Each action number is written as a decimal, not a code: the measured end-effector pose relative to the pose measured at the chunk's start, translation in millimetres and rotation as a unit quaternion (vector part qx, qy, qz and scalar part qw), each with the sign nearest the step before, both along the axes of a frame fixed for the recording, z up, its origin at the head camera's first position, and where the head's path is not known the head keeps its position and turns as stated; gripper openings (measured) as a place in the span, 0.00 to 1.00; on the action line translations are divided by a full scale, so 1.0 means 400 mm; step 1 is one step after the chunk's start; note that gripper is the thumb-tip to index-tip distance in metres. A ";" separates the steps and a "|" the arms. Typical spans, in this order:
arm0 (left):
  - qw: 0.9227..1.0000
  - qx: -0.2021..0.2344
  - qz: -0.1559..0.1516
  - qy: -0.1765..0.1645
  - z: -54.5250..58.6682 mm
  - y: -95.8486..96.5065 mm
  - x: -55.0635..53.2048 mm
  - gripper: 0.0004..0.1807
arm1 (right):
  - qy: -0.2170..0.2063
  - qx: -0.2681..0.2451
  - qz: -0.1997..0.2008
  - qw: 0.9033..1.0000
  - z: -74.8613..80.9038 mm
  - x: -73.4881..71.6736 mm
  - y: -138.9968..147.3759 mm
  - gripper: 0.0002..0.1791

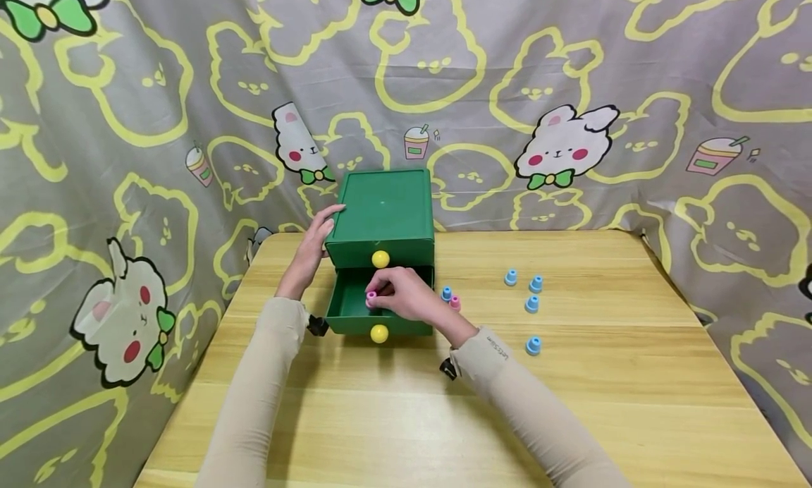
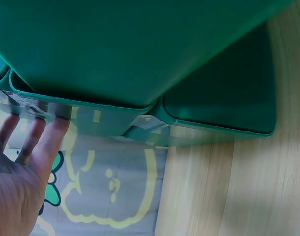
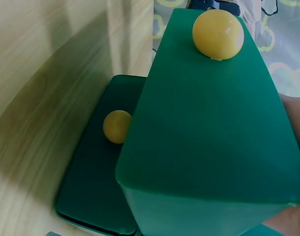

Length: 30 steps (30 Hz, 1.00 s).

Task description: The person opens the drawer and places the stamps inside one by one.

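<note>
My right hand [image 1: 406, 295] pinches a small pink stepped cap-like piece [image 1: 371, 297] over the pulled-out drawer [image 1: 349, 295]. That drawer belongs to a green drawer cabinet [image 1: 383, 206] and has a yellow knob [image 1: 379, 333]. Against the cabinet's left side rests my left hand [image 1: 309, 252], its fingers fairly straight. In the left wrist view, the fingertips [image 2: 54, 130] touch the green wall. The right wrist view catches only part of the right hand [image 3: 294, 123] behind the drawer front, so the pink piece is hidden there.
Right of the drawer stand a blue piece [image 1: 447, 293] and another pink piece [image 1: 454, 303], close together. Several more blue pieces [image 1: 531, 305] are spread farther right on the wooden table [image 1: 603, 375]. A lower drawer front with a yellow knob [image 3: 117, 127] sits beneath the pulled-out one.
</note>
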<state>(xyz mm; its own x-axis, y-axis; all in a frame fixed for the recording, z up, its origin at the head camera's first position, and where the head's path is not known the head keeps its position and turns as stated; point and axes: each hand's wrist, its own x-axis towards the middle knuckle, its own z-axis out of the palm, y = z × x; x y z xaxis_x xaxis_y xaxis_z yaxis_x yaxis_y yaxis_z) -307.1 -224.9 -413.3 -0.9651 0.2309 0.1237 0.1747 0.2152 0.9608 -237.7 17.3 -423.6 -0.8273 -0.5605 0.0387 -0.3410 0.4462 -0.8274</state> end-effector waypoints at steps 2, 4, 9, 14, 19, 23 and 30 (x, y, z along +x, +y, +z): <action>1.000 0.003 0.003 0.004 -0.018 -0.005 -0.014 0.27 | 0.009 0.006 0.002 1.000 0.000 -0.002 -0.004 0.03; 1.000 0.004 0.004 0.008 -0.035 -0.010 -0.028 0.27 | 0.016 0.013 0.003 1.000 0.000 -0.003 -0.008 0.03; 1.000 0.005 0.000 0.006 -0.035 -0.009 -0.029 0.28 | 0.029 0.032 0.004 0.999 -0.002 -0.007 -0.023 0.03; 1.000 0.002 -0.005 0.000 0.002 0.000 0.000 0.28 | 0.034 0.040 0.005 0.999 -0.003 -0.007 -0.036 0.03; 1.000 0.002 -0.005 -0.001 0.011 0.004 0.006 0.28 | 0.038 0.052 0.006 0.998 -0.006 -0.009 -0.046 0.03; 1.000 0.004 0.000 0.003 -0.020 -0.005 -0.021 0.28 | 0.037 0.064 0.004 0.997 -0.008 -0.011 -0.050 0.02; 1.000 0.003 0.008 0.010 -0.046 -0.013 -0.038 0.27 | 0.030 0.077 0.001 0.997 -0.013 -0.014 -0.054 0.02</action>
<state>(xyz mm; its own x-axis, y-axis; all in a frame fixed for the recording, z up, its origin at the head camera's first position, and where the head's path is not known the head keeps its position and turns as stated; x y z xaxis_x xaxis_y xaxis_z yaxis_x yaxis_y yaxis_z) -322.2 -230.1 -431.6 -0.9662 0.2141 0.1437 0.1897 0.2125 0.9586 -243.2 -4.2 -428.7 -0.8251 -0.5650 0.0003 -0.3880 0.5662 -0.7273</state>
